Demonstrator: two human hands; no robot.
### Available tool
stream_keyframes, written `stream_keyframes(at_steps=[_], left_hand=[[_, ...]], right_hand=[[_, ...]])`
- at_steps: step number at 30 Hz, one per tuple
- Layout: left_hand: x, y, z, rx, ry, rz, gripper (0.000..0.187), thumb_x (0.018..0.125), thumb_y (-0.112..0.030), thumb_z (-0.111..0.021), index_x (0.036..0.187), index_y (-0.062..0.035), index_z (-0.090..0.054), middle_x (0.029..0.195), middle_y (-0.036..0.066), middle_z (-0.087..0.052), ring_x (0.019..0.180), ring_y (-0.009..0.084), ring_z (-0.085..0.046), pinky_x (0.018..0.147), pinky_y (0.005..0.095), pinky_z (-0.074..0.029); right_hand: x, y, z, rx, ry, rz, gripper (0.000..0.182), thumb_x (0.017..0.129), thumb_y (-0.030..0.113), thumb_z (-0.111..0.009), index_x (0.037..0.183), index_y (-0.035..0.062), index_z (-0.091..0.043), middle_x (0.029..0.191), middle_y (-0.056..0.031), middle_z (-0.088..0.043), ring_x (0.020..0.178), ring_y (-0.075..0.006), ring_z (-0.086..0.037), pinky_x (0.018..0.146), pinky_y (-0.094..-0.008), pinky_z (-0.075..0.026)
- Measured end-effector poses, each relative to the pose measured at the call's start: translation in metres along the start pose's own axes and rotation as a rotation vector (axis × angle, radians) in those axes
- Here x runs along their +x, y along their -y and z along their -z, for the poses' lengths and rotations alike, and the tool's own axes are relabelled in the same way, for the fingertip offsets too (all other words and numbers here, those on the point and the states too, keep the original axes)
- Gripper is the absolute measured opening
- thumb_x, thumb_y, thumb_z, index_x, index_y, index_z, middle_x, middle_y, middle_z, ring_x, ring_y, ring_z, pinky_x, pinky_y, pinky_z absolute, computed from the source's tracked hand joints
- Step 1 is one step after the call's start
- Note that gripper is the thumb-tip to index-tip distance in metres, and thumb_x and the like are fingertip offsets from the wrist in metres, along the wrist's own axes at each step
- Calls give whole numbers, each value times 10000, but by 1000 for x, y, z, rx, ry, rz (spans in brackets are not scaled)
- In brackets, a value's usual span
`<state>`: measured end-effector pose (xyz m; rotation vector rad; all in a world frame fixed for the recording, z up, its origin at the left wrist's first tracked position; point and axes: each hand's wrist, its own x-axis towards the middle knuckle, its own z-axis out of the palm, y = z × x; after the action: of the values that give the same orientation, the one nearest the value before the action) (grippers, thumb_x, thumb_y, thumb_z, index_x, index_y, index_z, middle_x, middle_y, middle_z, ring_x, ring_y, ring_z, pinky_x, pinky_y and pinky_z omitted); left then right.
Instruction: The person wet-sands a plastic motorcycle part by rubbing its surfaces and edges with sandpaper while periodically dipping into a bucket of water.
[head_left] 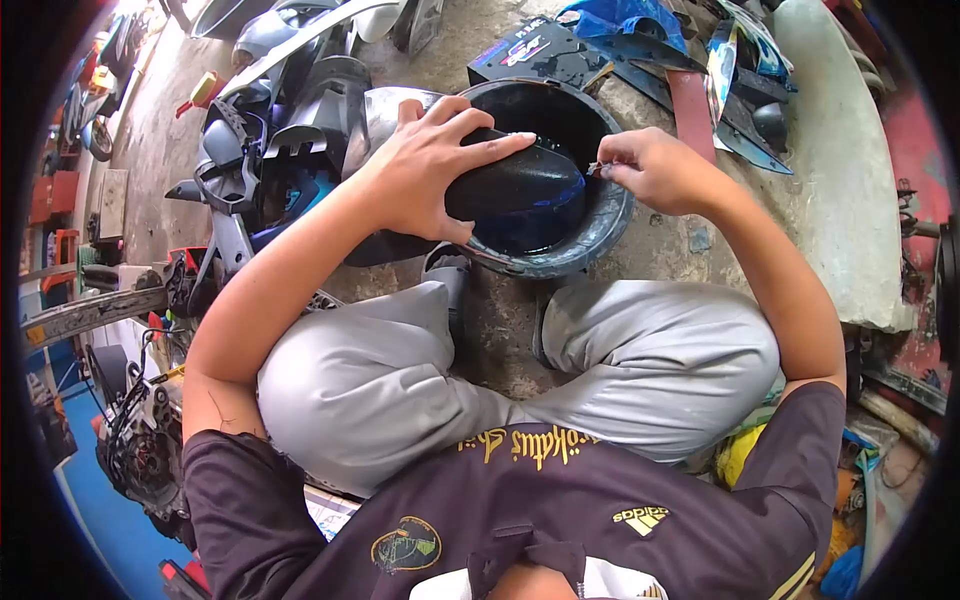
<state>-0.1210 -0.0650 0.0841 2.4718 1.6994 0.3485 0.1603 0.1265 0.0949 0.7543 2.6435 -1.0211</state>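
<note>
A round black tub [590,245] with water in it stands on the floor in front of my knees. Over its left side my left hand [425,170] grips a wet, glossy black part [515,185], fingers spread over its top and thumb at its lower edge. The part tilts into the tub, and its far end is near the water. At the tub's right rim my right hand [650,172] is closed in a pinch on a small, thin piece [596,168] too small to name.
Black plastic panels [320,125] lie left of the tub. A black box [535,55] and blue panels [625,25] are behind it. A pale slab [835,170] lies along the right, and an engine [145,440] is at lower left.
</note>
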Motion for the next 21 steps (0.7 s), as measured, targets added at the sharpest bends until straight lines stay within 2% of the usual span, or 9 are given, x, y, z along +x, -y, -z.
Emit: stream_keyframes(at_steps=[6,7,9,10,13,16,19,20,21], left_hand=[[-2,9,-34,130,64,110,1216,490,-447,-972,1622,-338,-542,1371,90,-597,1347,334,-497,1009,513,-349],[0,8,-40,226,107,157,1202,508,-464,-970,1622,-332,-539,1362,91,-597,1342,331,-499,1011,516,-348],[9,5,-49,429,194,245,1176,544,-496,-966,1622,-320,-532,1342,93,-597,1330,325,-501,1015,523,-347],[19,6,-48,437,277,258,1136,620,-589,-936,1631,-287,-516,1322,90,-607,1330,315,-504,1024,529,-346],[49,7,-60,570,469,249,1127,662,-662,-897,1642,-265,-507,1314,84,-620,1338,305,-506,1041,531,-349],[73,6,-82,616,620,262,1113,725,-722,-854,1655,-225,-496,1373,77,-634,1385,304,-494,1135,569,-323],[85,9,-104,597,734,321,1106,804,-759,-779,1689,-185,-445,1495,95,-587,1428,315,-475,1191,606,-290],[81,9,-117,621,700,333,1103,820,-758,-764,1695,-173,-434,1521,101,-571,1433,316,-473,1190,609,-290],[80,11,-129,649,664,343,1100,836,-757,-749,1701,-162,-423,1548,107,-555,1438,316,-470,1190,612,-290]], right_hand=[[48,-46,-21,86,139,-12,179,1033,143,-658,1108,-8,-720,930,-116,-755,879,-216,-689,821,-377,-544],[62,-56,-30,161,129,33,171,1040,148,-653,1065,-7,-720,883,-95,-738,812,-176,-672,756,-353,-539],[87,-61,-33,275,289,-181,205,1031,160,-639,1103,3,-751,890,-115,-745,831,-209,-723,764,-384,-566],[105,-73,-43,285,303,-215,208,1023,169,-642,1086,3,-751,808,-97,-706,753,-180,-706,667,-379,-563],[149,-95,-70,259,352,-303,223,1042,200,-622,1074,7,-728,813,-81,-716,655,-168,-648,562,-371,-512],[186,-110,-99,-34,413,-315,277,1014,176,-567,1107,-12,-747,837,-140,-750,679,-254,-724,564,-416,-567],[209,-123,-129,117,297,-650,326,969,156,-541,1107,-35,-766,906,-216,-779,735,-349,-777,627,-467,-631],[220,-143,-147,140,309,-617,345,956,170,-547,1097,-51,-770,987,-266,-786,855,-404,-800,698,-548,-657],[215,-130,-154,124,294,-691,388,958,166,-564,1225,-7,-787,1205,-242,-790,1071,-350,-792,917,-498,-636]])
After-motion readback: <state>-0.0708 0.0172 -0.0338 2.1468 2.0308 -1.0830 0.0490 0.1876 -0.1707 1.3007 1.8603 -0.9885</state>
